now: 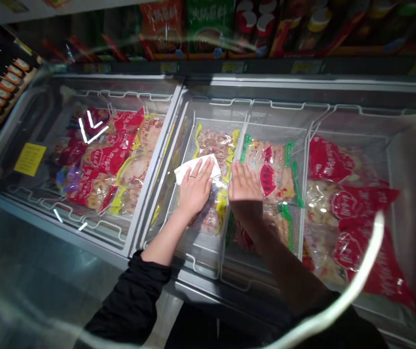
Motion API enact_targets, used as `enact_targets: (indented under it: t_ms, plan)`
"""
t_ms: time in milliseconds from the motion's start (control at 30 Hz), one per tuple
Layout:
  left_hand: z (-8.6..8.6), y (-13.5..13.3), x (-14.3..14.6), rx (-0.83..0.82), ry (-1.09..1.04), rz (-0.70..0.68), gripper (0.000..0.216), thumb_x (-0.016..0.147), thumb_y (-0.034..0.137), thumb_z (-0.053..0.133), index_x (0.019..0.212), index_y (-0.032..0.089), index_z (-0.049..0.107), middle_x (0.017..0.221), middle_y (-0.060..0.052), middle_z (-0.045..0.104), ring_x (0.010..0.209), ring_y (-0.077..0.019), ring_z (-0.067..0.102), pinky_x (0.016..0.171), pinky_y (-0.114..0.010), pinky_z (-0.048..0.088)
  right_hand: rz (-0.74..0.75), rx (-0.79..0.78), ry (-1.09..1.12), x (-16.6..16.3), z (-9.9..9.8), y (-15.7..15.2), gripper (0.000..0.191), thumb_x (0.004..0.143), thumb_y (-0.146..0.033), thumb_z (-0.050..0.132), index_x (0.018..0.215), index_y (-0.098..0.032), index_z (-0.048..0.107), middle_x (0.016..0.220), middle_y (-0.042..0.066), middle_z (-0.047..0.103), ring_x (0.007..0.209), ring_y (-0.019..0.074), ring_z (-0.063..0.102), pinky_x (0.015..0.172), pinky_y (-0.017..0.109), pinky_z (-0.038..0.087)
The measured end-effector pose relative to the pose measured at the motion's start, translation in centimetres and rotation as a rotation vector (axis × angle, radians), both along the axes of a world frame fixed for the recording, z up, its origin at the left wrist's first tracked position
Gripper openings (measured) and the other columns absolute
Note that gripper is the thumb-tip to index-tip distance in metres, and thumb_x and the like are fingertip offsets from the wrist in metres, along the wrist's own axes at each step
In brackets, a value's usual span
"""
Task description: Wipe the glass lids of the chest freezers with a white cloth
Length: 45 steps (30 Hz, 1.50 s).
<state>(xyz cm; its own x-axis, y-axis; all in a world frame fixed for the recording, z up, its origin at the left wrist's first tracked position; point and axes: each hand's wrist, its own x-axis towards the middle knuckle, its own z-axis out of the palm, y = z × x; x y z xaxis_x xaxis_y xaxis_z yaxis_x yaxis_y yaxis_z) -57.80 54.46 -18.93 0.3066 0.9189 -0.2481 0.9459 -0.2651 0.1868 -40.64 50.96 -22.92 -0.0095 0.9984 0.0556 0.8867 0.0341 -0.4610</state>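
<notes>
My left hand (195, 189) lies flat on a folded white wiping cloth (182, 173), pressing it against the glass lid (173, 213) of a chest freezer. A ring shows on one finger. Beside it on the right, my right hand (245, 186) rests palm down on the glass with its fingers stretched out and nothing visible in it. Under the glass, below my hands, are yellow-edged bags of frozen food (217, 140) and green-edged bags (269, 169) in white wire baskets.
Red food bags (353, 203) fill the basket on the right. The freezer's left section (109, 160) holds more bags, and a yellow sticker (30, 159) marks its lid. A metal frame (153, 169) divides the lids. Shelves with packets (210, 26) and jars stand behind.
</notes>
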Motion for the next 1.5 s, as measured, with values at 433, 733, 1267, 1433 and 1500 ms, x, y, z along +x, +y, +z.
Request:
enact_targets:
  t_ms: [433,733,1267,1433,1500]
  plan:
    - [0.2,-1.2,-3.1,-0.027,-0.002,0.145,0.063,0.112,0.031,0.026,0.175,0.030,0.020,0.180,0.006,0.026,0.169,-0.0186,0.019,0.139,-0.048,0.018,0.013,-0.003,-0.065,0.2,-0.3,-0.1,0.061,0.107,-0.020,0.037,0.168,-0.011,0.041,0.172,0.012,0.043,0.161,0.0275,0.041,0.134,0.053,0.035]
    - [0.1,4.1,-4.6,-0.021,-0.056,0.044,0.063,0.112,0.030,0.028,0.174,0.036,0.020,0.179,0.009,0.028,0.168,-0.0163,0.023,0.138,-0.047,0.021,0.028,-0.088,-0.082,0.8,0.1,0.4,0.062,0.107,-0.024,0.041,0.168,-0.012,0.041,0.171,0.014,0.045,0.160,0.0294,0.042,0.134,0.055,0.033]
    - [0.3,3.2,-9.5,-0.081,-0.031,-0.036,0.063,0.111,0.030,0.031,0.174,0.031,0.026,0.180,0.008,0.023,0.169,-0.0188,0.020,0.140,-0.047,0.015,-0.051,-0.104,-0.047,-9.6,1.1,0.0,0.069,0.106,-0.016,0.037,0.174,-0.017,0.027,0.175,0.009,0.040,0.165,0.0283,0.033,0.138,0.054,0.028]
    - [0.9,0.4,-10.9,-0.067,-0.024,-0.010,0.062,0.111,0.026,0.036,0.173,0.027,0.030,0.179,0.004,0.027,0.169,-0.0236,0.024,0.139,-0.052,0.021,-0.070,-0.114,-0.055,-9.3,1.1,-0.2,0.074,0.104,-0.012,0.038,0.175,-0.017,0.021,0.176,0.010,0.038,0.165,0.0286,0.032,0.138,0.054,0.027]
    - [1.1,-2.1,-10.3,-0.054,-0.034,-0.083,0.061,0.110,0.025,0.040,0.171,0.028,0.035,0.178,0.002,0.031,0.168,-0.0257,0.028,0.137,-0.056,0.026,-0.088,-0.115,-0.027,-9.2,1.0,-0.3,0.072,0.104,-0.013,0.037,0.175,-0.016,0.022,0.176,0.012,0.039,0.165,0.0294,0.032,0.138,0.056,0.027]
